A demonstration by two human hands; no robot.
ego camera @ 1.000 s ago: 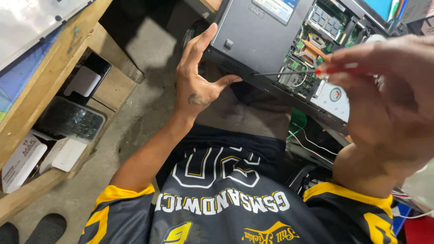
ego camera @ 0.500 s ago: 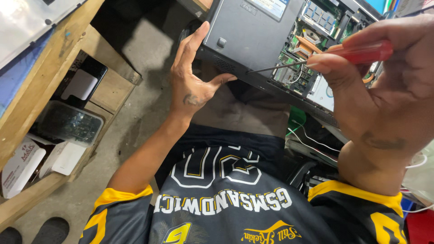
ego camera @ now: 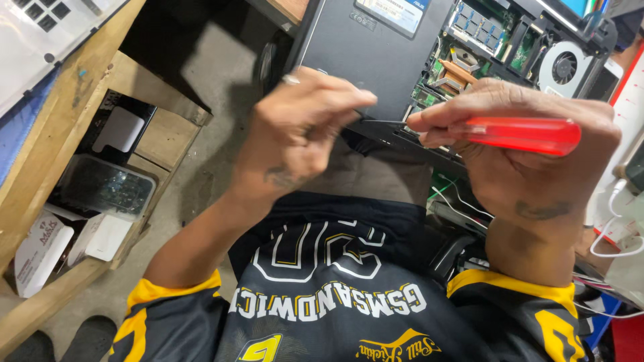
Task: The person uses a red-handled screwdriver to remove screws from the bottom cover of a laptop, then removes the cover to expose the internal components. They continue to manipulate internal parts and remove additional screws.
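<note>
The right hand (ego camera: 530, 161) grips a red-handled screwdriver (ego camera: 516, 134) level, its thin shaft pointing left. The left hand (ego camera: 302, 127) pinches closed around the tip, steadying it, just before the opened laptop (ego camera: 402, 47) on the far bench.

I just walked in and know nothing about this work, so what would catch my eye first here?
Most striking is the red-handled screwdriver gripped in the right hand at centre right, its thin shaft pointing left to the fingertips of the left hand. Behind both hands lies an opened laptop with green circuit boards and a round fan bared at the top right. On the left, wooden shelves hold small boxes.
</note>
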